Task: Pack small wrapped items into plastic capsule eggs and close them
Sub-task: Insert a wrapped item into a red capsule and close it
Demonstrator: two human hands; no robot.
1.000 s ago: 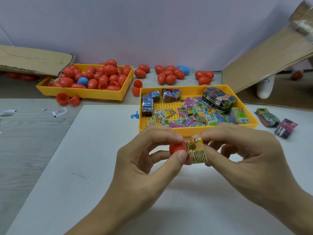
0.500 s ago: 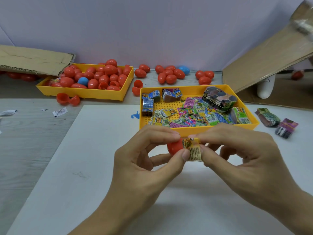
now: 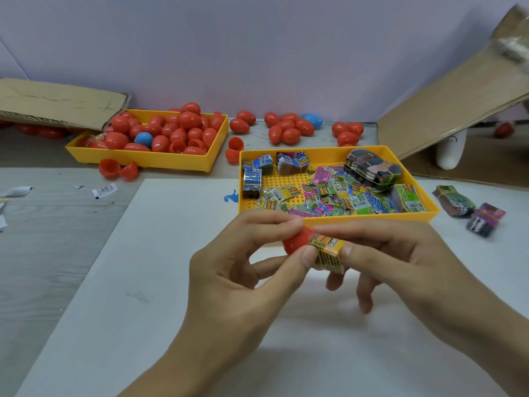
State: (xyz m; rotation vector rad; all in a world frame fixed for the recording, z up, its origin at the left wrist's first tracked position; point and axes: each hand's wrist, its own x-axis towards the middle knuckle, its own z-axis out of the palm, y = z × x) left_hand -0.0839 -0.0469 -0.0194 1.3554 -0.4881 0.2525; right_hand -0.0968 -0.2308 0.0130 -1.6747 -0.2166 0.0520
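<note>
Change first: the wrapped item [image 3: 326, 249] sits closer against the red capsule half [image 3: 296, 243] than a second ago, with less of the wrapper sticking out, and the right hand's lower fingers have uncurled and now hang loose. Reads as mid-insertion, item partly in, not seated; closing half not yet in either hand.

Left hand [image 3: 243, 270]: thumb and forefinger pinch the capsule half, other fingers loosely bent. Right hand [image 3: 400, 262]: thumb and forefinger pinch the wrapped item. Both held just above the near middle of the white board [image 3: 137, 296], in front of the item tray.

Largest to smallest:
- worktop [image 3: 43, 253], grey wood grain, white board over its near right part, pale wall behind
- cardboard sheet [image 3: 458, 104] leaning at the far right corner; another flat piece far left
- egg tray [image 3: 143, 159], yellow, far left edge, full of red eggs (one blue)
- item tray [image 3: 337, 151], yellow, far edge of board, heaped with printed packets
- loose eggs [image 3: 289, 128] along the far edge
- two packet bundles [image 3: 469, 209] at the board's right edge
- paper scraps, left edge
</note>
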